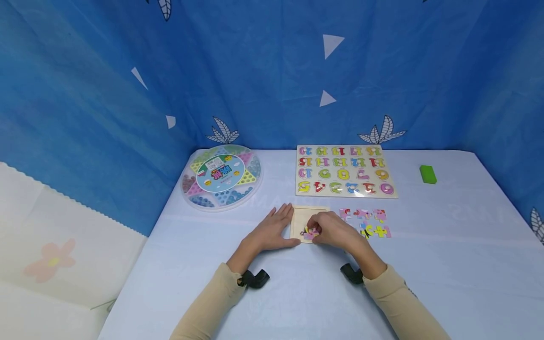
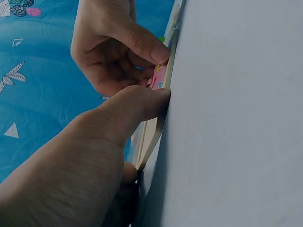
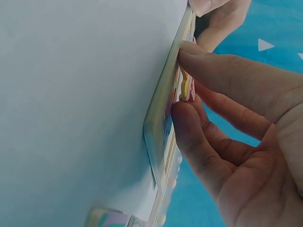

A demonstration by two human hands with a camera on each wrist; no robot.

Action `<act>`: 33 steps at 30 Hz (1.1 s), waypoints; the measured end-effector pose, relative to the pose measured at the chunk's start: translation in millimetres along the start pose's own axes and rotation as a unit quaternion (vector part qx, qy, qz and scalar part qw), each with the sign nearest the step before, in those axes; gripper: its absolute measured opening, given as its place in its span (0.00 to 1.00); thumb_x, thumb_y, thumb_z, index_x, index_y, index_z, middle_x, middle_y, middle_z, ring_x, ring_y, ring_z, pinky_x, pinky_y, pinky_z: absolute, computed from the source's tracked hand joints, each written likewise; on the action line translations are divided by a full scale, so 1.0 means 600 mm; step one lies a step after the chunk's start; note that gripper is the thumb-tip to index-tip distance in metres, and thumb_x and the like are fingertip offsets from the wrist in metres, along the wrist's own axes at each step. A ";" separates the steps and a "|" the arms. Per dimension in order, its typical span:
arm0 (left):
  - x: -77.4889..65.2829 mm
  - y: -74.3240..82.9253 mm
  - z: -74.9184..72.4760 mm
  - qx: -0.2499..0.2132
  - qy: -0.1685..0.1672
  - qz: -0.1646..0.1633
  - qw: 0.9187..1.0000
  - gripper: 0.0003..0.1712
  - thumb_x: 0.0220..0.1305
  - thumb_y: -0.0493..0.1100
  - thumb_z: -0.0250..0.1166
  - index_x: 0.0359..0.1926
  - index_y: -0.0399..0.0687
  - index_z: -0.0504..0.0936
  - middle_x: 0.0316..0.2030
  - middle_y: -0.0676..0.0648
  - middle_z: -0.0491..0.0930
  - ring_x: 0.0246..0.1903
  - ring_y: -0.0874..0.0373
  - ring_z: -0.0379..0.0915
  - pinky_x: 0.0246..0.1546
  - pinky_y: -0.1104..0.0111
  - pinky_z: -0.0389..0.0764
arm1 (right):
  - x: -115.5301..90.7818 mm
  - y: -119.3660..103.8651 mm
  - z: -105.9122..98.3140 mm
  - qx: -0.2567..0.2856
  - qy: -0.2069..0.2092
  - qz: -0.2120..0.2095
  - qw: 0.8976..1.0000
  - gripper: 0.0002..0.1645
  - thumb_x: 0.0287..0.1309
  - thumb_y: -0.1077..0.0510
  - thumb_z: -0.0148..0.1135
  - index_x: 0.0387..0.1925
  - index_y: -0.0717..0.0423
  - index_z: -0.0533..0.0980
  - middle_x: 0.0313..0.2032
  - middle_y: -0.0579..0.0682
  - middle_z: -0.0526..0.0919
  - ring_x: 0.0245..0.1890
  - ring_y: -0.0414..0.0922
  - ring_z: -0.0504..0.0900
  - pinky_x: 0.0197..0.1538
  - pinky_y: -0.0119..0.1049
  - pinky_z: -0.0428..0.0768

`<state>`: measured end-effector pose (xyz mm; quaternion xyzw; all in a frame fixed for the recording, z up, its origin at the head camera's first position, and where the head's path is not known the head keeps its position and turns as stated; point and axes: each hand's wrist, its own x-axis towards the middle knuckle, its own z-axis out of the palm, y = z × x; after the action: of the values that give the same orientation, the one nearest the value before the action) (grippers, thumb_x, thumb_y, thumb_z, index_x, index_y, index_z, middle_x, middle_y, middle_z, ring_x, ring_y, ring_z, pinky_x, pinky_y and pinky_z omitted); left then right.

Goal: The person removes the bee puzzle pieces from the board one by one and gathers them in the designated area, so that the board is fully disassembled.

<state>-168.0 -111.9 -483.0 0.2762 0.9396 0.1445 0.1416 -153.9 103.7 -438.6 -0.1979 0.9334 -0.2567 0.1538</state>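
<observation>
A small square wooden puzzle tray (image 1: 302, 217) lies on the table in front of me. My left hand (image 1: 274, 230) rests along its left side, fingers extended near the far corner and thumb touching the near edge. Over the tray's near part, my right hand (image 1: 333, 230) pinches a pink and yellow puzzle piece (image 3: 188, 87) between thumb and fingertips. Pink and yellow artwork (image 1: 310, 234) shows in the tray beneath those fingers, partly hidden by them. Right of the tray lie several loose puzzle pieces (image 1: 374, 222), pink, yellow and black, some behind the right hand.
Behind the tray is a number puzzle board (image 1: 346, 171). A round clear game box (image 1: 222, 178) with coloured beads stands at the back left. A green block (image 1: 428, 174) sits at the far right. Blue curtain (image 1: 272, 71) hangs behind the white table (image 1: 467, 283).
</observation>
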 end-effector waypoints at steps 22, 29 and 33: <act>0.001 0.001 -0.001 -0.004 0.001 -0.001 1.000 0.57 0.60 0.71 0.57 0.76 0.43 0.47 0.78 0.48 0.42 0.78 0.56 0.34 0.78 0.58 0.41 | -0.004 -0.007 -0.002 -0.061 0.000 -0.024 0.998 0.19 0.47 0.59 0.76 0.44 0.57 0.84 0.35 0.46 0.80 0.32 0.40 0.71 0.40 0.34 0.76; 0.001 0.000 0.001 -0.010 0.003 -0.002 1.000 0.57 0.60 0.71 0.58 0.76 0.43 0.47 0.78 0.48 0.42 0.78 0.57 0.34 0.78 0.59 0.41 | -0.003 0.000 -0.004 -0.039 -0.004 -0.029 0.999 0.17 0.47 0.60 0.75 0.41 0.57 0.84 0.34 0.45 0.80 0.31 0.39 0.72 0.37 0.32 0.76; 0.001 0.000 0.000 -0.010 0.001 -0.003 1.000 0.57 0.60 0.71 0.58 0.76 0.43 0.47 0.78 0.48 0.42 0.78 0.57 0.34 0.78 0.59 0.41 | -0.001 0.004 -0.004 -0.033 -0.008 -0.024 0.999 0.17 0.47 0.59 0.76 0.41 0.56 0.84 0.35 0.45 0.80 0.32 0.40 0.73 0.38 0.32 0.76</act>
<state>-168.2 -111.3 -483.2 0.2718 0.9391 0.1535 0.1436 -154.8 106.8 -437.6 -0.2270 0.9350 -0.2281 0.1490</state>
